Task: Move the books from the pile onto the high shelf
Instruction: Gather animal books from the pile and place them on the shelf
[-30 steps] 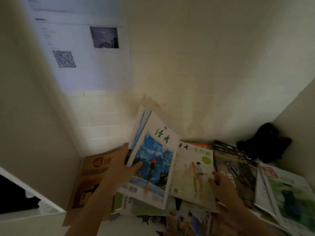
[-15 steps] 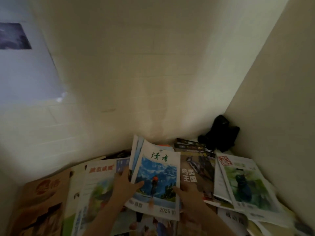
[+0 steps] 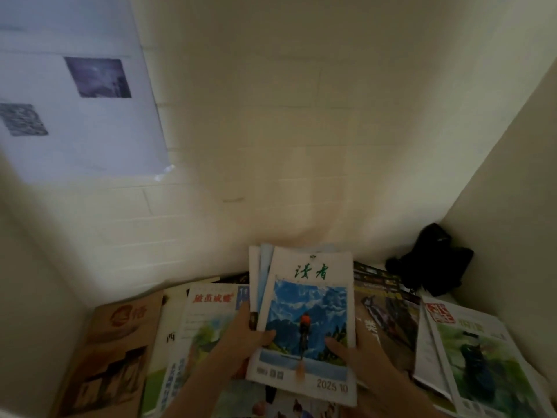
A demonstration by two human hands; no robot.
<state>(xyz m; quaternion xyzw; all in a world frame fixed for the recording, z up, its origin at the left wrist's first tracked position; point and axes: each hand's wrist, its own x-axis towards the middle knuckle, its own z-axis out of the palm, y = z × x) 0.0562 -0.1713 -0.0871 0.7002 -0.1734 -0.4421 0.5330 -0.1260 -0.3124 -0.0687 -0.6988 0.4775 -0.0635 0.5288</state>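
Note:
I hold a small stack of magazines [image 3: 304, 297] in both hands; its top cover shows blue mountains and a cyclist in red. My left hand [image 3: 241, 334] grips the stack's left edge with the thumb on the cover. My right hand [image 3: 358, 357] grips its lower right edge, thumb on top. The stack hovers over a spread pile of magazines: a brown one [image 3: 120, 351] at the left, a white and green one [image 3: 202, 324] beside it, a dark bird cover [image 3: 388, 315] and a green cover [image 3: 476, 357] at the right.
The pile lies in a corner between a pale brick wall [image 3: 271, 146] and a side wall [image 3: 512, 206] on the right. A black cloth bundle [image 3: 434, 260] sits in the far right corner. A white printed sheet [image 3: 75, 101] hangs on the wall at upper left.
My right hand has come from the pile onto the stack's right edge, so both hands hold it now. The stack has turned upright and square to me.

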